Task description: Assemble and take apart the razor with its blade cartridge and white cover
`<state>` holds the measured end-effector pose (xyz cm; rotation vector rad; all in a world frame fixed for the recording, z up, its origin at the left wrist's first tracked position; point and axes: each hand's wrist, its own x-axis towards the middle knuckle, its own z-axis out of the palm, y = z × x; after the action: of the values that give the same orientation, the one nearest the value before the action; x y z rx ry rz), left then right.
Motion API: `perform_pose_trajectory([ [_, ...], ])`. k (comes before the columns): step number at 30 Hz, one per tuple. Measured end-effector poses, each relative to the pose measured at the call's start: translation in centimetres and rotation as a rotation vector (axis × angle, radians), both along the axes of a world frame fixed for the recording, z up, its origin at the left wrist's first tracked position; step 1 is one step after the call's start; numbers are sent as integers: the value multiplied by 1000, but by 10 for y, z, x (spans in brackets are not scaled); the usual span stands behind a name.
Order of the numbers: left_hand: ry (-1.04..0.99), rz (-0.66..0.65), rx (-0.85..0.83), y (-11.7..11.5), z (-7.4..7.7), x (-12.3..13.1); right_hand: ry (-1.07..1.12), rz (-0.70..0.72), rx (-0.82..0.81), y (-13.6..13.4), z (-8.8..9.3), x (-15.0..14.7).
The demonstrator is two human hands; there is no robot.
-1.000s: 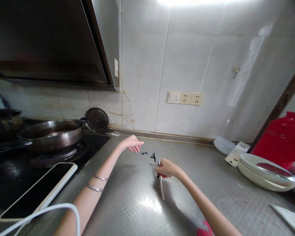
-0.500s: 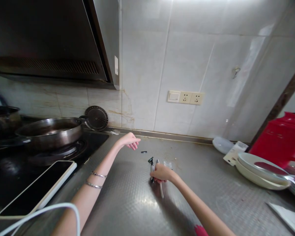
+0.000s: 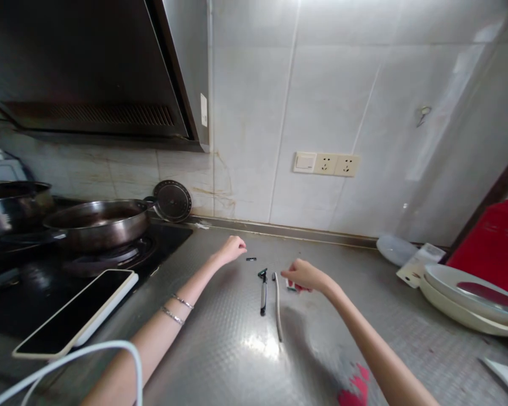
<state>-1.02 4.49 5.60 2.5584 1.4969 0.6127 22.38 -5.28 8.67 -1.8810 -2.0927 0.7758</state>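
Note:
My left hand (image 3: 233, 248) is curled above the counter, its fingers folded, with nothing visible in them. Just right of it lies a small dark strip (image 3: 251, 259), like a razor head. A razor (image 3: 263, 292) with a dark head and silver handle rests near the middle, parallel to a pale-handled toothbrush (image 3: 278, 310). Right of the toothbrush, my right hand (image 3: 307, 274) has its fingers closed on a small clear packet (image 3: 290, 285) with red and green on it. The fingers hide most of this packet.
At left, a steel pan (image 3: 101, 223) sits on the black stove, and a phone (image 3: 78, 316) lies near its edge. A white cable (image 3: 105, 345) curves by my left forearm. Stacked plates (image 3: 465, 293) and a red container (image 3: 491, 234) stand at right.
My right hand has left the razor and toothbrush, which now lie side by side, and has shifted right to the small packet. My left hand's fingers have curled in.

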Motion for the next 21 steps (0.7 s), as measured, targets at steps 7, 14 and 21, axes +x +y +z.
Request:
perform_pose_trajectory([
  [7, 162, -111, 148, 3, -37, 2, 49, -57, 80, 15, 6, 25],
  [14, 260, -140, 228, 13, -46, 7, 81, -32, 41, 14, 7, 23],
  [21, 309, -159, 233, 17, -51, 11, 84, -25, 45, 14, 7, 25],
])
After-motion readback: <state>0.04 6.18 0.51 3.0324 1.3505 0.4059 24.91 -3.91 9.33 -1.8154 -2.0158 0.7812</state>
